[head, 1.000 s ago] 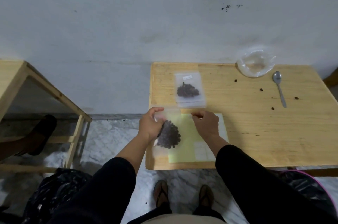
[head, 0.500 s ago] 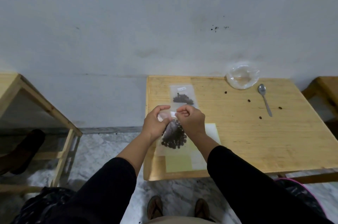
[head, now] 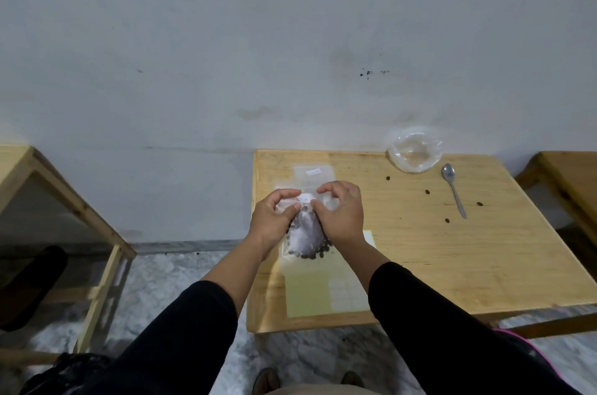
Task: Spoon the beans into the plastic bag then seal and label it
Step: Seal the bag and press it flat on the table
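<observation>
A clear plastic bag of dark beans [head: 305,238] is held upright above the left part of the wooden table [head: 452,249]. My left hand [head: 274,218] pinches its upper left part. My right hand [head: 342,213] pinches the upper right part. A small white label [head: 306,198] lies on the bag's top between my thumbs. Behind my hands, another labelled bag [head: 313,173] lies flat and is mostly hidden. A yellow label sheet [head: 315,293] lies near the front edge.
A clear, crumpled plastic container [head: 414,149] stands at the back of the table with a metal spoon [head: 454,189] to its right. A few loose beans [head: 427,192] are scattered near the spoon. Wooden tables stand at the far left [head: 64,201] and far right [head: 568,181].
My hands have lifted the bag of beans off the label sheet and up. My right hand came to the bag's top and the white label now sits there.
</observation>
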The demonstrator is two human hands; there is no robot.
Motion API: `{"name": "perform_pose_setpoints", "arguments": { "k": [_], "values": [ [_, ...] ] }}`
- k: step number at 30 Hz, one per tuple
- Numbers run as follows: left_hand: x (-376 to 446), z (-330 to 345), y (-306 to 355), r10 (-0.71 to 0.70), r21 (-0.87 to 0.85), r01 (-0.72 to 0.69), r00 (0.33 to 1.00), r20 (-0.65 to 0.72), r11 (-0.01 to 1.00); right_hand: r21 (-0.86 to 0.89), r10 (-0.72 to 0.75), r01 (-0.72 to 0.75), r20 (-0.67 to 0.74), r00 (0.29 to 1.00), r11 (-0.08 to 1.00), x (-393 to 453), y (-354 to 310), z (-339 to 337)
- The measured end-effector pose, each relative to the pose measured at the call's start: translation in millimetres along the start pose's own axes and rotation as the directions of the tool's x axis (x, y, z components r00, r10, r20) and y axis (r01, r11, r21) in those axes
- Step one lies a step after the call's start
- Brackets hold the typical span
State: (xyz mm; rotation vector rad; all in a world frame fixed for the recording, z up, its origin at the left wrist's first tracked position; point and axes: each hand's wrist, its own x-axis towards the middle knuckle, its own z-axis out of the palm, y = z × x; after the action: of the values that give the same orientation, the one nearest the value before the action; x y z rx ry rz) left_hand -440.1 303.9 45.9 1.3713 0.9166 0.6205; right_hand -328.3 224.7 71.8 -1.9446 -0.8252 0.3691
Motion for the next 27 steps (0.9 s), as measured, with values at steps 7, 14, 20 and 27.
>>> {"name": "perform_pose_setpoints", "arguments": {
  "k": [7,14,20,27],
  "values": [
    [9,12,12,0.021,-0.041,-0.02,1.0,0.021,0.999,0.235,0.131,-0.159,0.129,0.983,0.959,2,2,-12],
    [18,37,15,-0.02,-0.043,0.019,0.999,-0.026,0.999,0.286,0.187,-0.228,0.165,0.968,0.931,20,14,-26],
    [40,54,16,-0.029,-0.012,0.028,0.994,-0.102,1.0,0.24,0.122,-0.155,0.147,0.982,0.958,51,30,-27],
    [84,70,16,-0.055,0.0,0.057,0.954,-0.296,0.998,0.086,0.037,-0.058,0.227,0.973,0.995,96,41,-29]
  ]
}}
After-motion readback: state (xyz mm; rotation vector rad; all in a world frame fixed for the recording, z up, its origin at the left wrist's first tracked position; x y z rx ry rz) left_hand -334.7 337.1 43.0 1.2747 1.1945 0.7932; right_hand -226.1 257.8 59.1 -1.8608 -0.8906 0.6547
